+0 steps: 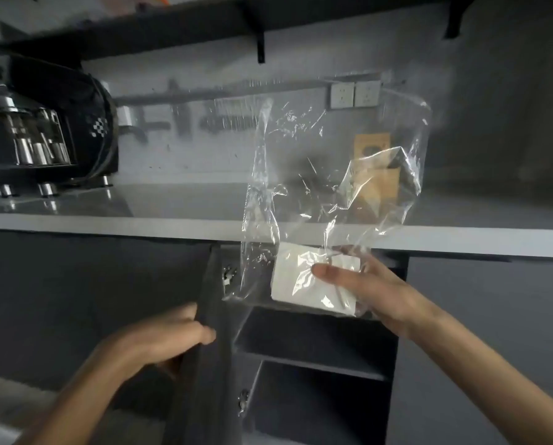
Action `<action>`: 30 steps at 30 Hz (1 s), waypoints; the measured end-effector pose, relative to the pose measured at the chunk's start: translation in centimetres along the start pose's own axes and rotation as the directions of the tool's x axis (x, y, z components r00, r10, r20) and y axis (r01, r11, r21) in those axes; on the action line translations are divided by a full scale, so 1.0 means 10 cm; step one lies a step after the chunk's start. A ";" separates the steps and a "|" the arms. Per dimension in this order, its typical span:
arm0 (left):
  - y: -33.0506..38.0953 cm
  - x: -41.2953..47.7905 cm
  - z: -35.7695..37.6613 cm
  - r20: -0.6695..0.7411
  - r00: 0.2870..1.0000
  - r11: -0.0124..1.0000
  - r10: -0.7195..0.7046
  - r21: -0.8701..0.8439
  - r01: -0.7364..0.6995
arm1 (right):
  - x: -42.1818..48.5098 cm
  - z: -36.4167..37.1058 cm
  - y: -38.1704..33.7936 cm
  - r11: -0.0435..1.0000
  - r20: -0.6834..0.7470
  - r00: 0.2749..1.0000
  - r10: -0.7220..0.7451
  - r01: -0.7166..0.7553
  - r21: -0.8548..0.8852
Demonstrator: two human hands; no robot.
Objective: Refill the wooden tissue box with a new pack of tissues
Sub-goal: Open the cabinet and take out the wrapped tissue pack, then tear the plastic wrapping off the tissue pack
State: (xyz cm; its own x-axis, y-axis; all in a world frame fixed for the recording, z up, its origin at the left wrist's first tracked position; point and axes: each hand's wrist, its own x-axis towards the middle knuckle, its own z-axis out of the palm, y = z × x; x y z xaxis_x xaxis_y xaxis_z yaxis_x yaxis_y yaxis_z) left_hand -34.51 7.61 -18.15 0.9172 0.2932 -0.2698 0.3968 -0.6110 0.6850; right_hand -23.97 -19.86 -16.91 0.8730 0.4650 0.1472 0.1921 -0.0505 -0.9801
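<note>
My right hand [374, 290] grips a white tissue pack [301, 284] that sits in the bottom of a large clear plastic bag [317, 162]. The bag stands up crumpled above the hand, in front of the counter edge. My left hand [169, 338] is closed on the edge of the open dark cabinet door [204, 364]. A tan wooden tissue box [376, 168] shows blurred through the bag, on the counter near the wall.
A grey countertop [140, 216] runs across the view. A black and chrome coffee machine [44, 130] stands at its left. Wall sockets [354, 94] sit above the counter, under a dark shelf [204, 24]. The open cabinet has an inner shelf [310, 351].
</note>
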 end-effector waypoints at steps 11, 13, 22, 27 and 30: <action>1.06 0.68 1.56 -0.282 0.853 0.892 0.438 0.255 -0.374 | 0.93 -1.10 -0.45 0.940 -0.161 0.947 -0.278 0.234 -0.248; 1.08 0.86 1.67 -0.238 0.836 0.860 0.495 0.269 -0.433 | 1.02 -1.33 -0.45 0.906 -0.192 0.916 -0.352 0.282 -0.316; 1.47 1.63 1.11 -0.236 0.572 0.492 0.786 0.799 -0.346 | 1.35 -1.91 -0.09 0.894 -0.178 0.915 -0.362 0.286 -0.346; 1.76 1.91 0.95 -0.090 0.631 0.329 0.770 0.904 -0.272 | 1.37 -1.91 -0.08 0.868 -0.137 0.911 -0.390 0.313 -0.386; 1.74 1.94 1.03 -0.164 0.597 0.380 0.785 0.889 -0.254 | 1.39 -1.93 -0.07 0.852 -0.115 0.902 -0.415 0.342 -0.396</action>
State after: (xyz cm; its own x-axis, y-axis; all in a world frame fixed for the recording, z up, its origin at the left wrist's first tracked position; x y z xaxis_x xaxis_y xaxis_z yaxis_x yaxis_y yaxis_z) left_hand -9.41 -4.91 -18.49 0.8532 -0.1839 0.4881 -0.0508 -0.9606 -0.2732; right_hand -3.37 -30.41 -11.57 0.7594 0.3390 0.5553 0.6398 -0.2342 -0.7320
